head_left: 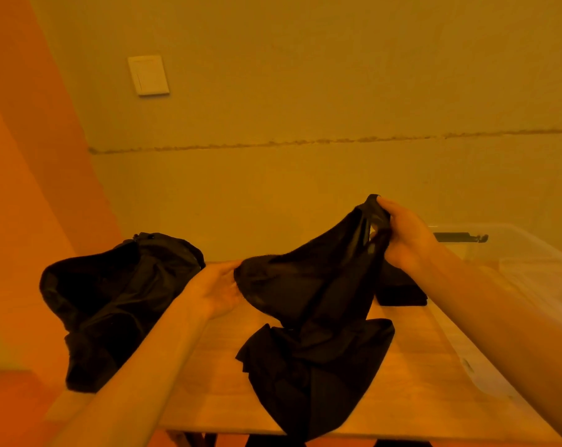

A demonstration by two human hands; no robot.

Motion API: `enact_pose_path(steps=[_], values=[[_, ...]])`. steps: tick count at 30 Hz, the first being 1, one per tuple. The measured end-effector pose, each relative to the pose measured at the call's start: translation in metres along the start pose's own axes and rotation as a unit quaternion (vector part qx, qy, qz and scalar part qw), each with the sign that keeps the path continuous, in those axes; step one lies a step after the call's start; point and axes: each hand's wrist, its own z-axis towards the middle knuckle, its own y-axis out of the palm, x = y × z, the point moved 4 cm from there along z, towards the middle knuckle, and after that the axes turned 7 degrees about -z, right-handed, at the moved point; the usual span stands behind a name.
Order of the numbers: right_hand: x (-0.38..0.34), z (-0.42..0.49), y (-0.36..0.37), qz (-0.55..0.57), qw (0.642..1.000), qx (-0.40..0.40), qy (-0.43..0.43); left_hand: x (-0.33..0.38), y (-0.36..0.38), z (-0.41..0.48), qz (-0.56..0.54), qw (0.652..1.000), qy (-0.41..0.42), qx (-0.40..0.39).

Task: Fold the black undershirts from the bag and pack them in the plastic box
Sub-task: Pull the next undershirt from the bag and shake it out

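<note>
The black undershirt [305, 285] is held above the wooden table [418, 382], stretched between both hands. The right hand [405, 233] is raised, and its fingers [384, 204] are curled and pinch the bunched upper end of the garment, the highest point of the cloth. The left hand [215, 285] sits lower, palm turned up, and grips the left edge of the cloth; most of its fingers are hidden behind the fabric. From this span the undershirt sags, its lower part lies crumpled on the table, and one end hangs over the near edge. The black bag [112, 301] lies slumped on the left side of the table, just beside the left forearm. A folded black garment [399, 288] rests on the table behind the right wrist, near the clear plastic box [515, 250], which stands along the right side. A wall switch plate [148, 75] is mounted on the wall behind.
</note>
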Motion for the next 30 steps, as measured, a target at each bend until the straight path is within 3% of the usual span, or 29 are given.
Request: enact_pose_path(steps=[5,7,14,21,25,30], values=[[-0.001,0.008,-0.007,-0.04,0.999,0.0,-0.005,0.026,0.016,0.001,-0.052,0.984,0.157,-0.066],[-0.004,0.014,-0.01,-0.035,0.999,0.005,-0.009,0.037,0.025,-0.003,-0.027,0.975,0.211,-0.072],[-0.069,0.022,0.015,-0.085,0.996,0.023,0.025,0.142,0.113,-0.041,0.022,0.943,0.31,-0.122],[-0.24,-0.004,0.1,-0.052,0.986,-0.044,-0.154,0.269,0.219,-0.135,0.04,0.882,0.441,-0.162],[-0.324,-0.044,0.14,-0.151,0.944,-0.078,-0.282,0.308,0.251,-0.179,0.058,0.838,0.524,-0.143],[-0.385,-0.076,0.154,-0.234,0.892,-0.026,-0.385,0.346,0.268,-0.226,0.127,0.773,0.612,-0.106]])
